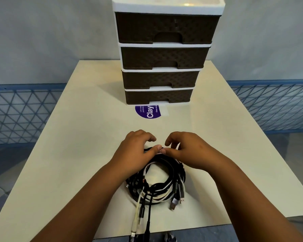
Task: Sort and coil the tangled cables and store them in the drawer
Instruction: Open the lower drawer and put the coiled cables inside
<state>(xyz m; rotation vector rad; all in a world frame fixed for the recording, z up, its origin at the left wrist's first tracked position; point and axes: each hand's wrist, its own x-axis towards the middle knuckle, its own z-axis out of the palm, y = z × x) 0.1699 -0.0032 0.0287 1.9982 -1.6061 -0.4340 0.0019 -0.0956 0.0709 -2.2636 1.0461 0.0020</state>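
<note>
Cream surface (87, 130) against a grey wall, with cables (157, 182) near its front edge and a drawer unit (164, 55) at the back.

Both hands sit on the far side of the black and white bundle: left hand (136, 151) and right hand (187, 151) each have thumb and fingers curled in a pinching grip on the top strands, thumbs almost touching. Several plugs (176, 200) stick out at the bundle's near right, and 2 cable ends trail over the front edge. All 4 brown drawers are closed. Just in front of the unit lies a purple sticker (148, 111).
</note>
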